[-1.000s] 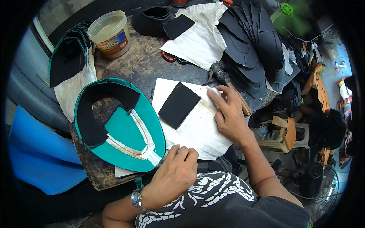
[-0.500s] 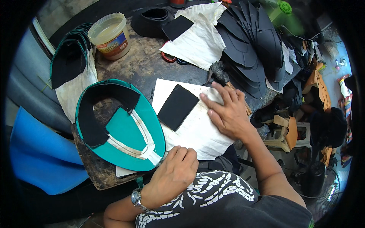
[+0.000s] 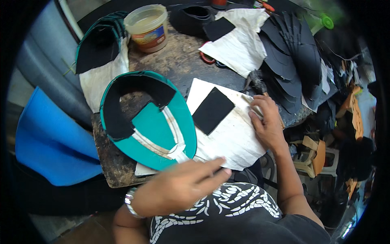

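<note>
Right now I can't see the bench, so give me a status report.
Left hand open, fingertips at white paper's near edge. Right hand on paper's far side by brush. Black patch lies flat on paper, untouched. Teal and black piece overlaps paper's left edge.

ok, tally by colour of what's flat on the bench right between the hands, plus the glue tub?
White paper sheet under both hands: 1
Black rectangular patch on that sheet: 1
Teal-and-black curved piece left of it: 1
Tub with pale lid at the back: 1
Total: 4

Left hand and right hand both rest on the sheet.
</note>
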`<state>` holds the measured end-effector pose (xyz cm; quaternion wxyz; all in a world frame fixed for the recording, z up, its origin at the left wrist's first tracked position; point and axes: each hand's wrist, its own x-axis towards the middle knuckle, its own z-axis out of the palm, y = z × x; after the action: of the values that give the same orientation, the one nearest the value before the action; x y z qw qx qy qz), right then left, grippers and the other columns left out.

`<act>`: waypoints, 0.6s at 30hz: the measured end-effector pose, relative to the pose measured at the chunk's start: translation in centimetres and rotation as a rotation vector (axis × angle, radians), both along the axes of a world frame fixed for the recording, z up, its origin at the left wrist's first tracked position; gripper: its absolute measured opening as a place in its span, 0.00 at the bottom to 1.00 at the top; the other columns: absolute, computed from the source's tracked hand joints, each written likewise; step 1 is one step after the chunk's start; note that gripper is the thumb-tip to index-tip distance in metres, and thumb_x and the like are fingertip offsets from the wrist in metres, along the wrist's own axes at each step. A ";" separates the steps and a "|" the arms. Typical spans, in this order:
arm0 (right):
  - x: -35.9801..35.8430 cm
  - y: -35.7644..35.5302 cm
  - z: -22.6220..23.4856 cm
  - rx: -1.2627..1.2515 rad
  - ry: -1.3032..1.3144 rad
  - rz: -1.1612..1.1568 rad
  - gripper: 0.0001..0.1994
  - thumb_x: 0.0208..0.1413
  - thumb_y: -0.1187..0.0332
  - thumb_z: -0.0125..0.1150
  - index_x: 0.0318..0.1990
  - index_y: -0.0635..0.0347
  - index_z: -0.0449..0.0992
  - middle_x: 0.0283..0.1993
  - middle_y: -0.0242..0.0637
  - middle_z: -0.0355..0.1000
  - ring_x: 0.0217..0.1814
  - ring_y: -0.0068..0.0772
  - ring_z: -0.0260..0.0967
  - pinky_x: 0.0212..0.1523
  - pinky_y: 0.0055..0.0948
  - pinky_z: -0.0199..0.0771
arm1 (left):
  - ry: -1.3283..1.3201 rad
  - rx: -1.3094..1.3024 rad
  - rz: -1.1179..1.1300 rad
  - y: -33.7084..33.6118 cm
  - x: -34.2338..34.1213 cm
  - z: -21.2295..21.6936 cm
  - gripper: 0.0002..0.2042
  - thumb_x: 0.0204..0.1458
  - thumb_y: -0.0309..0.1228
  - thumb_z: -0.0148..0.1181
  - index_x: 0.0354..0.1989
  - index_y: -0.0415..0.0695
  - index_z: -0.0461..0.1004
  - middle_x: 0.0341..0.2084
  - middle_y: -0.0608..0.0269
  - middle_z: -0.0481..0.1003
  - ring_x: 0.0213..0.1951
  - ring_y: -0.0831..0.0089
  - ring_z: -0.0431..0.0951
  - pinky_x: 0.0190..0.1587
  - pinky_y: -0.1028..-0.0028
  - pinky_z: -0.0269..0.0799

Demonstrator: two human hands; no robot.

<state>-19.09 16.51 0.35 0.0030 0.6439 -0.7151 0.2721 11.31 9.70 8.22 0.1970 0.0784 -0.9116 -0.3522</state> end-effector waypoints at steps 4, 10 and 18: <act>0.9 -1.0 -0.2 -0.079 -0.281 -0.071 0.21 0.57 0.82 0.59 0.59 0.58 0.72 0.44 0.42 0.73 0.48 0.40 0.71 0.52 0.35 0.70 | 0.043 -0.370 0.870 -6.0 5.6 0.5 0.17 0.48 0.25 0.67 0.49 0.43 0.83 0.57 0.42 0.72 0.61 0.49 0.71 0.61 0.59 0.67; -0.5 -2.1 3.3 -0.126 -0.271 -0.050 0.22 0.63 0.83 0.49 0.63 0.57 0.69 0.44 0.38 0.67 0.47 0.30 0.66 0.53 0.28 0.68 | 0.090 0.443 0.866 -11.2 8.5 -4.2 0.29 0.53 0.18 0.54 0.67 0.46 0.70 0.68 0.45 0.64 0.70 0.60 0.62 0.70 0.68 0.55; -5.0 1.5 15.2 -0.252 -0.109 -0.125 0.22 0.70 0.71 0.51 0.70 0.52 0.65 0.63 0.37 0.70 0.55 0.24 0.70 0.61 0.24 0.68 | 0.261 0.169 0.792 -5.3 1.5 -3.3 0.32 0.51 0.13 0.42 0.70 0.37 0.61 0.71 0.43 0.58 0.73 0.54 0.56 0.73 0.64 0.51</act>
<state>-24.13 18.06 15.50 0.0620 0.5766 -0.7132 0.3937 12.77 4.41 4.92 0.4237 0.3930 -0.7464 -0.3299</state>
